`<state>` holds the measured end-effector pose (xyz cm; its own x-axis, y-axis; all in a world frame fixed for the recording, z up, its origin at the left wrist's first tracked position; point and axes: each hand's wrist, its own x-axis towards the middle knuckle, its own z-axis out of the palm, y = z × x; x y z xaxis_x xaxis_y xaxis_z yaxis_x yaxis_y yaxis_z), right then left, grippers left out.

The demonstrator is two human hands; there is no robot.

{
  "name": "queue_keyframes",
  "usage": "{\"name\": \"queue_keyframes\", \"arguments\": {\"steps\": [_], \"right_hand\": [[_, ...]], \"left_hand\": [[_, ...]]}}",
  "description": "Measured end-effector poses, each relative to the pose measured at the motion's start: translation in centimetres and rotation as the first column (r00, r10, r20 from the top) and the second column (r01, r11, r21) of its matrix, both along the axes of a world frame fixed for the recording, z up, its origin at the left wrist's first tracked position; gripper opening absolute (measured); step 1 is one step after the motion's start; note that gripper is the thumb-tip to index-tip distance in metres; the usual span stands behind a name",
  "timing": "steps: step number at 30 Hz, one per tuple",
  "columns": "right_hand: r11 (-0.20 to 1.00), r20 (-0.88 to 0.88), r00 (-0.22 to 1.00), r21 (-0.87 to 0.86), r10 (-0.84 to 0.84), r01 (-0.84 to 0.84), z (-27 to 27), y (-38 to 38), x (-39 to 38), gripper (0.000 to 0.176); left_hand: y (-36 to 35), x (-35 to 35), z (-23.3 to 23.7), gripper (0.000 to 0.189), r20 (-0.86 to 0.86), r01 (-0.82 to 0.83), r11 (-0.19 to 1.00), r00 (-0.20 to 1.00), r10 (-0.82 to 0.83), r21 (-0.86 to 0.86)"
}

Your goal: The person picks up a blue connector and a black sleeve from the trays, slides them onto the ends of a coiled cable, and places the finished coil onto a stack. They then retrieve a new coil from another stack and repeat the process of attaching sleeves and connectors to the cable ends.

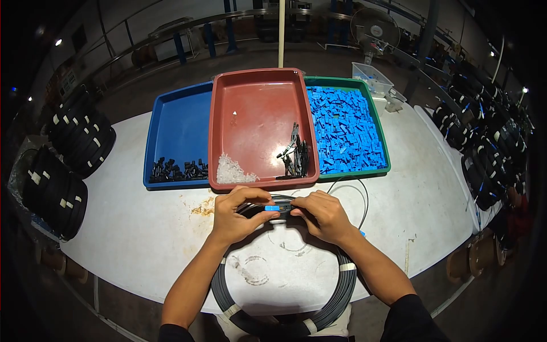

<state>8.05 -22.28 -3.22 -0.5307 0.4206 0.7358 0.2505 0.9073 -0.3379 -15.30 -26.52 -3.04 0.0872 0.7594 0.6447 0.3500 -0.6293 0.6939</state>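
Observation:
My left hand [242,213] pinches a small blue connector [273,208] between thumb and fingers, near the middle of the view. Facing it, my right hand [325,212] has its fingers closed on the black end [286,208] beside the blue connector. Both hands are over the far part of a coil of black cable [220,285], which is bound with white bands and hangs over the table's near edge. A thin cable loop [366,205] rises behind my right hand, with a small blue piece [362,233] near my right wrist.
Behind the hands, a red tray [215,131] holds clear and black parts, between a blue tray [150,142] with black parts and a green tray [383,137] of blue connectors. Cable coils [82,137] stand at the left; more coils [484,165] lie right. Clear bins [370,78] stand behind.

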Motion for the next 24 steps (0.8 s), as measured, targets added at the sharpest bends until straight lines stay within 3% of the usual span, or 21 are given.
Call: {"name": "queue_keyframes", "arguments": {"steps": [2, 4, 7, 14, 17, 22, 24], "right_hand": [[0.999, -0.002, 1.000, -0.040, 0.006, -0.006, -0.1, -0.1, -0.1, 0.018], [0.985, 0.030, 0.999, -0.167, 0.043, -0.038, 0.0, -0.5, -0.1, 0.018], [0.979, -0.024, 0.999, -0.201, 0.026, -0.030, 0.6, -0.8, 0.0, 0.017], [0.990, 0.034, 0.999, -0.141, 0.011, -0.007, 0.5, -0.2, 0.1, 0.016], [0.985, 0.070, 0.997, -0.170, 0.043, -0.031, 0.5, -0.2, 0.3, 0.016], [0.997, 0.047, 0.999, -0.074, 0.021, -0.018, 0.7, -0.9, 0.2, 0.015], [0.998, 0.041, 0.999, -0.064, 0.011, -0.008, 0.6, -1.1, 0.0, 0.015]], "left_hand": [[0.0, 0.0, 0.1, 0.034, -0.039, 0.003, 0.999, 0.999, -0.002, 0.032], [-0.2, 0.1, 0.2, 0.030, -0.013, 0.029, 0.998, 0.999, -0.030, -0.052], [-0.2, 0.4, 0.3, 0.031, 0.008, 0.038, 0.998, 0.999, -0.038, -0.050], [0.1, -0.1, 0.4, 0.028, -0.118, 0.017, 1.000, 0.993, -0.016, 0.002], [0.2, -0.1, 0.3, 0.028, -0.146, 0.062, 0.992, 0.988, -0.046, 0.107], [-0.5, 0.3, 0.7, 0.029, 0.036, 0.136, 0.977, 0.991, -0.132, -0.166], [-0.4, 0.5, 0.6, 0.031, 0.052, 0.154, 0.973, 0.988, -0.148, -0.169]]}}
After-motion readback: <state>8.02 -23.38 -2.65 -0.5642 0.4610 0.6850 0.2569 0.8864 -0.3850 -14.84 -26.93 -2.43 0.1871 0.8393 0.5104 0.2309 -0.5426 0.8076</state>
